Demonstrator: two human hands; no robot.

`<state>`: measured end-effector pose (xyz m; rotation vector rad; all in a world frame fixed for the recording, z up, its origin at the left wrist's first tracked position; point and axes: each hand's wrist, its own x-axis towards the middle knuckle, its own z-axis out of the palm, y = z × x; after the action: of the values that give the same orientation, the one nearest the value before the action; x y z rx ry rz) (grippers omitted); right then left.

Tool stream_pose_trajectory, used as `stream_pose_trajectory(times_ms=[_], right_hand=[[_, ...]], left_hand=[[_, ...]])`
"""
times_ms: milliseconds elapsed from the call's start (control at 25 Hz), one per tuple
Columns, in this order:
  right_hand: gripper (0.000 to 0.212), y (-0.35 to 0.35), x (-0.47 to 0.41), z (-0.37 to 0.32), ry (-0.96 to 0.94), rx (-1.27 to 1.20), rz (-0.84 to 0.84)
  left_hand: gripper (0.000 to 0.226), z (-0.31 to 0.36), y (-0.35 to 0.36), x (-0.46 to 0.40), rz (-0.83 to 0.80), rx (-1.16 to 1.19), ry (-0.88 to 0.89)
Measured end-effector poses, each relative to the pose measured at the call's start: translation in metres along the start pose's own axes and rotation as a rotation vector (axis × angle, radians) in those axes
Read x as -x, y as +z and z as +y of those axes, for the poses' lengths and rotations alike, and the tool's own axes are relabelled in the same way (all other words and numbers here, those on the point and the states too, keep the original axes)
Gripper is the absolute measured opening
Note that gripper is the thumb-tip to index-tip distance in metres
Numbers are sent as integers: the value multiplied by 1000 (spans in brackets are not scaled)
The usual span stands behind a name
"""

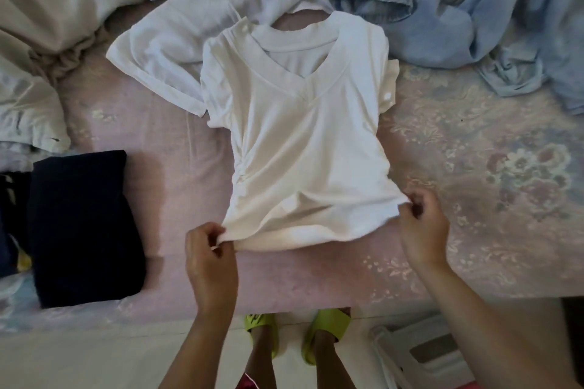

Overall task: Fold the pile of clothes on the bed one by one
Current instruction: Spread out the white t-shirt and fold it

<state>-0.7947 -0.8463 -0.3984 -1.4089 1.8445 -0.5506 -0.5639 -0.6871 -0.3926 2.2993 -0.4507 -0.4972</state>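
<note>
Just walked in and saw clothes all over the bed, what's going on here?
A person is folding laundry. The left hand and right hand each pinch a bottom corner of a white T-shirt spread front-up on the bed. A folded dark garment lies to the left; unfolded white clothes and blue clothes wait behind.

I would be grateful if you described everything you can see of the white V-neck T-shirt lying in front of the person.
The white V-neck T-shirt looks like soft, thin knit with a broad ribbed neckband and short sleeves. It lies front up and unfolded on the pink floral bedspread, neck away from the person, with gathered wrinkles along one side of the waist. The left hand and the right hand each pinch a hem corner, lifting the hem slightly. Its upper part overlaps another white garment.
</note>
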Motion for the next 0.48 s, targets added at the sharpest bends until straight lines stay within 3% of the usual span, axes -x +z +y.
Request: stream_pose_trajectory(times_ms=[160, 280, 400, 480], right_hand=[[36, -24, -6, 47, 100, -27, -127], [28, -24, -16, 58, 77, -4, -148], [23, -28, -23, 67, -248, 434, -289], [30, -30, -26, 80, -505, 684, -364]], left_hand=[[28, -36, 7, -9, -122, 41, -100], [28, -53, 13, -18, -199, -46, -105], [44, -65, 11, -17, -315, -397, 440], [36, -72, 5, -19, -349, -495, 673]])
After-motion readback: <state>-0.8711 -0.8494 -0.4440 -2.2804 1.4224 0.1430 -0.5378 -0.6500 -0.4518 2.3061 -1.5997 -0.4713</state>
